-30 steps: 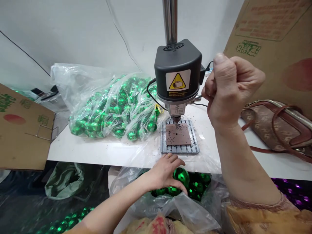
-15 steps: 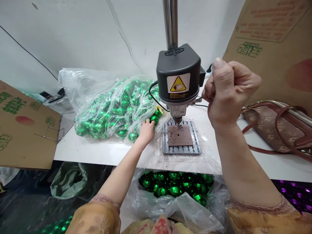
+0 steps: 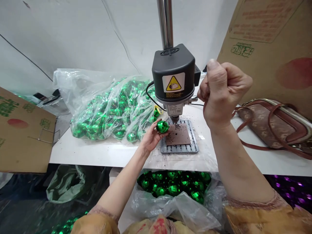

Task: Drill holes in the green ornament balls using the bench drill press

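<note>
Between the fingers of my left hand (image 3: 152, 135) is a shiny green faceted ball ornament (image 3: 162, 126), just left of the drill bit. My right hand (image 3: 223, 92) is closed in a fist at the right side of the black drill press (image 3: 173, 73), on its handle; the handle is mostly hidden by the fingers. Under the bit, a brown square board (image 3: 180, 138) with a small hole lies on the slotted metal base (image 3: 195, 148), strewn with dark shavings. Left of the drill press, a clear plastic bag (image 3: 73, 86) holds many green ball ornaments (image 3: 117, 112).
More green balls (image 3: 174, 187) lie in clear plastic below the table edge (image 3: 97, 159). Cardboard boxes (image 3: 24, 143) stand at left and right. A brown handbag (image 3: 263, 125) rests on the right of the table. Purple shiny balls (image 3: 290, 190) show at lower right.
My left hand has come away from the bag's opening, moving right with one green ball ornament to beside the drill bit. My right hand keeps its closed grip beside the drill press.
</note>
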Tool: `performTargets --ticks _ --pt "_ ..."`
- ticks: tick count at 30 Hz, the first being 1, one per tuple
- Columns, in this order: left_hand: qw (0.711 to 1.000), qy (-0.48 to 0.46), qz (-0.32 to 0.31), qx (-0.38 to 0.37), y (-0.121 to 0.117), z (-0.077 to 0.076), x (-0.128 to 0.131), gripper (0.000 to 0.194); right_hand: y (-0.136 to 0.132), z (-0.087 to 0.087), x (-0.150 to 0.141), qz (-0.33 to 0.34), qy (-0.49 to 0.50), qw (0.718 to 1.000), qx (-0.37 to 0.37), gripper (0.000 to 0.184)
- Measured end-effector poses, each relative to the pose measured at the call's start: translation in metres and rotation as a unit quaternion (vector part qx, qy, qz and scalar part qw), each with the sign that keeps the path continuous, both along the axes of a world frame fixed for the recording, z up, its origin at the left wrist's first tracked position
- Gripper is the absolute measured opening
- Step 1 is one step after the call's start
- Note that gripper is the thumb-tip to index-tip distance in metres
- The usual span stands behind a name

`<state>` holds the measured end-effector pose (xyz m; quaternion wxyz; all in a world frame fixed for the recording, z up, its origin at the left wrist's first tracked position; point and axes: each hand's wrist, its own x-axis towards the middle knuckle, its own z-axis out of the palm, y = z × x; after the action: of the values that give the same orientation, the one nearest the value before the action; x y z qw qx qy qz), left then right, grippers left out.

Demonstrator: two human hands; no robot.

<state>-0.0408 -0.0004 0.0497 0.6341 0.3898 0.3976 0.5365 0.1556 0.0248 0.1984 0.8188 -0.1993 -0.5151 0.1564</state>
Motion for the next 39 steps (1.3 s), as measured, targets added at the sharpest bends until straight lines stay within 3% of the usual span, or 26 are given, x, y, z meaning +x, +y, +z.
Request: performTargets --ticks 2,7,12,19,23,28,32,39 --pt "1.000 -0.004 0.002 -0.005 -0.002 -0.004 0.005 0.049 -0.001 0.000 0.000 0.001 0.004 1.000 -0.011 0.047" --pt "0.983 0.160 0.019 0.090 -0.001 -0.018 0.009 0.063 0.001 0.000 0.000 0.001 0.002 1.000 -0.014 0.050" --pt "0.953 0.272 0.020 0.130 0.003 -0.031 0.012 0.059 0.002 -0.001 0.001 -0.002 -0.005 1.000 -0.024 0.052" --pt "0.903 0.380 0.031 0.198 0.006 -0.029 0.021 0.055 0.001 -0.002 0.001 -0.018 -0.021 0.999 -0.030 0.052" --pt "0.892 0.389 0.028 0.228 0.007 -0.029 0.033 0.054 0.000 -0.002 0.001 -0.028 -0.037 0.998 -0.035 0.052" --pt "0.912 0.353 0.002 0.211 0.005 -0.037 0.044 0.055 0.000 -0.001 0.002 -0.054 -0.061 0.996 -0.029 0.052" --pt "0.910 0.357 0.010 0.209 -0.001 -0.041 0.043 0.060 -0.003 -0.002 0.002 -0.040 -0.035 0.998 -0.027 0.051" --pt "0.916 0.348 0.007 0.201 -0.002 -0.044 0.043 0.062 -0.013 -0.024 -0.002 -0.081 -0.021 0.996 -0.014 0.054"
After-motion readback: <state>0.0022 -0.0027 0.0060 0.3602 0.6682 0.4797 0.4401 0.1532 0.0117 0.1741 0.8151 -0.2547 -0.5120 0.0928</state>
